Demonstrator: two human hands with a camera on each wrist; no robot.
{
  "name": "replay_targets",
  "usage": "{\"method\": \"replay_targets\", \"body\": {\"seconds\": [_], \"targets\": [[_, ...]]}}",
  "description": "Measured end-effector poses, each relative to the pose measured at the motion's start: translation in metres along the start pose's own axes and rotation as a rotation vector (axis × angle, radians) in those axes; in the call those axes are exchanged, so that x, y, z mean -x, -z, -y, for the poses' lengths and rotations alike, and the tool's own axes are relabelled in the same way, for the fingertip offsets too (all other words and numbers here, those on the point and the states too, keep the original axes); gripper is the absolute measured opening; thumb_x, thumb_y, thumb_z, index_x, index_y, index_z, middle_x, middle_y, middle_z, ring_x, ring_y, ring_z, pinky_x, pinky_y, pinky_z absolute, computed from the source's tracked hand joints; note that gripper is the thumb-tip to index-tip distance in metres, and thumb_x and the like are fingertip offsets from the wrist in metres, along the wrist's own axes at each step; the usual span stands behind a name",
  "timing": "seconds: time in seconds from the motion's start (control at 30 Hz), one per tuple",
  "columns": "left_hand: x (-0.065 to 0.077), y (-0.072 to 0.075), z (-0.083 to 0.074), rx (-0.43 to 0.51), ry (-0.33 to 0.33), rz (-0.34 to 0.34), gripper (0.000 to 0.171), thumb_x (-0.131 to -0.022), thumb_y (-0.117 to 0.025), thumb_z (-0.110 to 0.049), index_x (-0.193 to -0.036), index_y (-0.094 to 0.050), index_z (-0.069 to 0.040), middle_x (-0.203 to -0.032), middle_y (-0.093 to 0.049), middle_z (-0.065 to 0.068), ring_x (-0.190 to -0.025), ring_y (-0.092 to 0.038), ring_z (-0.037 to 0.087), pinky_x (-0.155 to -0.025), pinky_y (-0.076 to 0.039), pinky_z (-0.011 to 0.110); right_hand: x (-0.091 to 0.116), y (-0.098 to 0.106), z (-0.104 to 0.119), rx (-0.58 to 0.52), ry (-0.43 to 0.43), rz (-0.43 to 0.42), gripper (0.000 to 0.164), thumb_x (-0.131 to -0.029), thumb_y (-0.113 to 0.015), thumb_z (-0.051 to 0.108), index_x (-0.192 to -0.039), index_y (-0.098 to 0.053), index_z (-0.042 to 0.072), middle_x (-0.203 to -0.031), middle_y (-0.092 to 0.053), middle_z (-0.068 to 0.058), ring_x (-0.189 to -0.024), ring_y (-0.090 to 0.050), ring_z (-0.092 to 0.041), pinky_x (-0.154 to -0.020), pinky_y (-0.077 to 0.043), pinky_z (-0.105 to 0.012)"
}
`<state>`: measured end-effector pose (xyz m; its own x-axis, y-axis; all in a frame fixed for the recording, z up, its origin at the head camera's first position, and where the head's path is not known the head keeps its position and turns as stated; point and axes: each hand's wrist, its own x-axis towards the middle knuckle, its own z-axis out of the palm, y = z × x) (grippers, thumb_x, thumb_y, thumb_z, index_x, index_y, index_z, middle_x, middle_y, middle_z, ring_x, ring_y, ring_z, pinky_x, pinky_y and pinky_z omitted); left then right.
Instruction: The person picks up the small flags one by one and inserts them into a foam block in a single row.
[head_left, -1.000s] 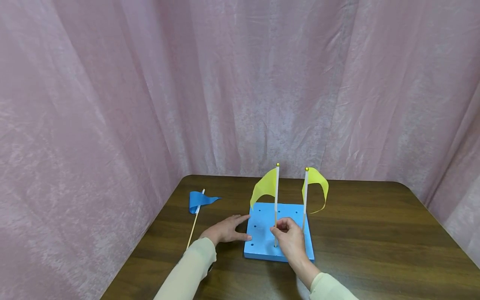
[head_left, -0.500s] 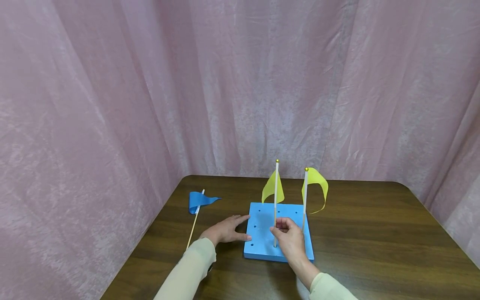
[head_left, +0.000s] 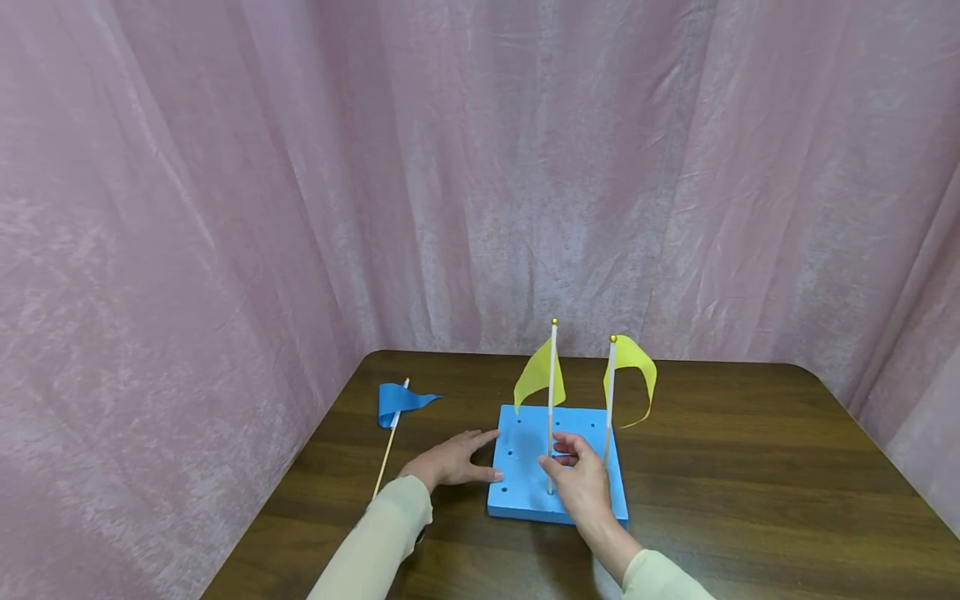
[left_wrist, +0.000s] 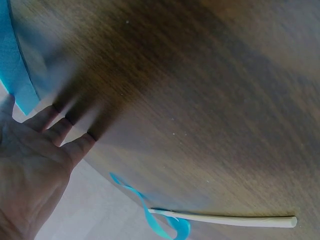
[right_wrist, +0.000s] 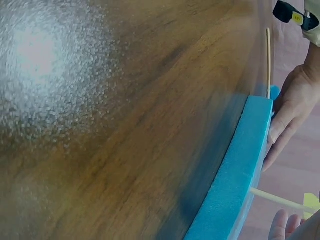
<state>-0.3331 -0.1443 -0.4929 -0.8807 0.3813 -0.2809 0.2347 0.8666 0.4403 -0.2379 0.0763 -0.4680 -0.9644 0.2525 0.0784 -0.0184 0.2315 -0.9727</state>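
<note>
My right hand (head_left: pixel 583 482) is at the wooden stick of a yellow flag (head_left: pixel 541 379), thumb and fingers around its lower part. This flag stands upright in a near-edge hole of a blue square board (head_left: pixel 527 471). A second yellow flag (head_left: pixel 630 360) stands at the board's right side, its stick's lower end hidden behind my right hand. My left hand (head_left: pixel 450 458) lies with spread, straight fingers against the board's left edge. In the left wrist view these fingers (left_wrist: pixel 79 146) reach the board's blue side (left_wrist: pixel 19 75), and the palm shows with nothing in it.
A blue flag (head_left: pixel 397 403) on a wooden stick lies on the brown wooden table (head_left: pixel 720 475), left of the board and partly behind my left forearm. Several small holes show in the board's top. A pink curtain (head_left: pixel 480 183) hangs behind the table.
The held flag's cloth has swung from pointing left to a more folded shape, and its stick stands slightly higher and straighter. My left hand and the board have stayed put.
</note>
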Motion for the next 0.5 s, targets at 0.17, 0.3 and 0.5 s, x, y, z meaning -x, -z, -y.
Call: {"method": "replay_targets", "body": {"seconds": [0.17,0.3,0.5], "targets": [[0.001,0.000,0.000,-0.001,-0.001,-0.001,0.087,-0.079,-0.067,-0.070,-0.154,-0.034,-0.039,-0.159,-0.032,0.007,-0.146,-0.027,0.033,-0.107,-0.032,0.065,0.004,0.002,0.003,0.008,0.001,-0.001,0.041,-0.086,-0.077,0.009,-0.124,-0.062,0.001,-0.114,-0.063,-0.017,-0.100,-0.059,-0.028,-0.082,-0.054,-0.037],[0.000,0.000,0.000,-0.002,-0.006,-0.003,0.087,-0.080,-0.067,-0.070,-0.154,-0.034,-0.039,-0.159,-0.031,0.007,-0.145,-0.027,0.034,-0.107,-0.032,0.064,0.008,0.005,0.004,0.013,0.027,-0.003,0.042,-0.086,-0.077,0.011,-0.125,-0.062,0.002,-0.115,-0.064,-0.015,-0.102,-0.060,-0.028,-0.080,-0.054,-0.035],[0.000,-0.001,-0.001,0.000,-0.010,-0.003,0.087,-0.080,-0.067,-0.070,-0.154,-0.034,-0.039,-0.159,-0.031,0.008,-0.145,-0.027,0.035,-0.107,-0.031,0.065,0.016,0.011,0.008,-0.017,0.057,0.003,0.042,-0.087,-0.077,0.013,-0.126,-0.062,0.003,-0.118,-0.063,-0.016,-0.103,-0.060,-0.028,-0.075,-0.053,-0.029]]}}
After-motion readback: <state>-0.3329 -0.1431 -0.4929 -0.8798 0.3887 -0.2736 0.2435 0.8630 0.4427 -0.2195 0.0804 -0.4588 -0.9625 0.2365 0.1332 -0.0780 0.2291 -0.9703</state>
